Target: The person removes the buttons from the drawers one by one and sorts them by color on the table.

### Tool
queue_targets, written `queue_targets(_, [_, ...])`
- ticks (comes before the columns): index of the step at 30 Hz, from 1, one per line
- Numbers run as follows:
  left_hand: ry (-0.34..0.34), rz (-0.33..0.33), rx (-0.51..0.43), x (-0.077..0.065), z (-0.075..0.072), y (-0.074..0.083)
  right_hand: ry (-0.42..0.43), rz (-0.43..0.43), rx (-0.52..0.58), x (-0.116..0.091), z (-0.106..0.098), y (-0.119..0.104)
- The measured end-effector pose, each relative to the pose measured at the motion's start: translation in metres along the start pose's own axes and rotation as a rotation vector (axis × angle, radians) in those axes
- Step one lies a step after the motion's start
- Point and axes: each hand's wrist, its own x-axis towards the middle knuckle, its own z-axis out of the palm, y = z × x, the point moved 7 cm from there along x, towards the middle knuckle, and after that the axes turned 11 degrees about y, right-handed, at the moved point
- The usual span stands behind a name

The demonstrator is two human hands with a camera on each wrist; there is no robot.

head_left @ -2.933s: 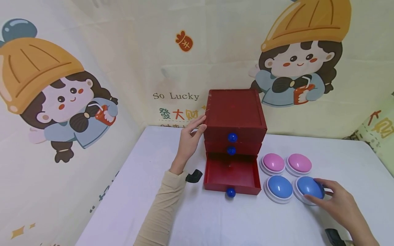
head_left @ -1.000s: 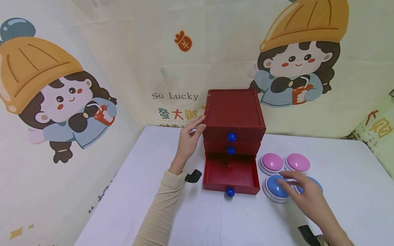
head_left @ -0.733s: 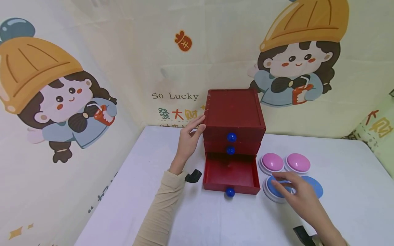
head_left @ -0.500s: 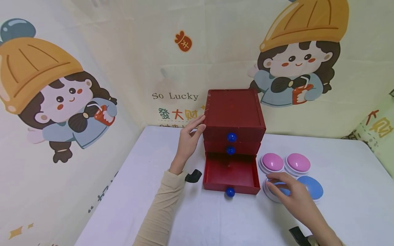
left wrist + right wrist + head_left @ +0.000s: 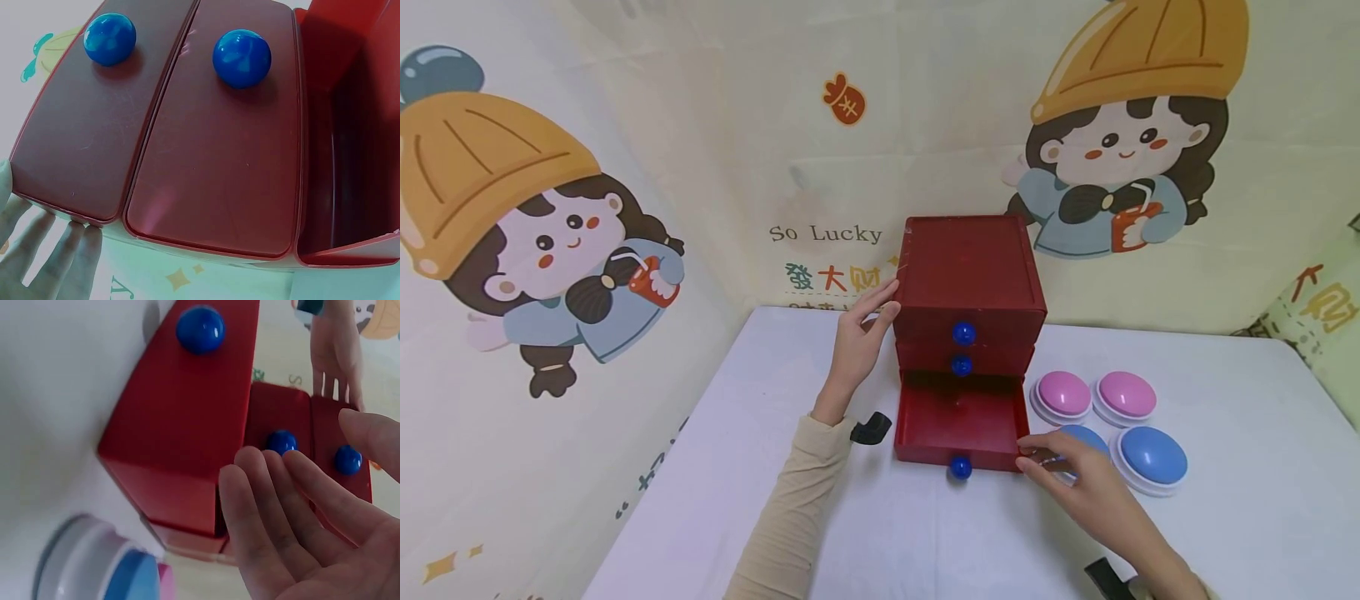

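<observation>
A dark red drawer cabinet (image 5: 970, 262) has its bottom drawer (image 5: 958, 417) pulled out, with the two upper drawers closed. Each drawer front carries a blue round knob (image 5: 242, 59). My left hand (image 5: 856, 350) rests its straight fingers along the cabinet's left side, near the top. Beside the open drawer's front right corner is my right hand (image 5: 1093, 492). Its fingers are loosely bent and hold nothing in the right wrist view; whether they touch the drawer I cannot tell. Partly behind that hand sits one blue push button (image 5: 1086, 435).
Another blue push button (image 5: 1153, 455) stands to the right, with a pink button (image 5: 1064, 392) and a second pink button (image 5: 1127, 394) behind. All have white bases on the white table (image 5: 880, 533). A printed cloth (image 5: 722, 167) hangs at the back.
My right hand has moved left from the far blue button, across the nearer one, to the drawer's corner. The left hand and the drawers have stayed in place.
</observation>
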Motion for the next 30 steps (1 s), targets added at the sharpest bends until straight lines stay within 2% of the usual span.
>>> queue_targets(14, [-0.006,0.007,0.001,0.000,0.000,0.001,-0.148,0.033,0.034,-0.006,0.031,0.005])
queue_targets(20, [-0.003,-0.001,0.001,0.000,0.000,0.000,-0.158,0.002,0.051,-0.007,0.042,0.004])
queue_targets(24, [0.002,-0.010,0.001,0.000,-0.001,-0.001,-0.192,0.022,0.066,-0.007,0.052,0.007])
queue_targets(27, [-0.001,-0.019,-0.005,0.000,-0.001,0.003,-0.226,0.054,0.090,-0.008,0.059,0.010])
queue_targets(30, [-0.014,-0.022,-0.006,-0.002,0.000,0.018,-0.237,0.060,0.122,-0.008,0.063,0.011])
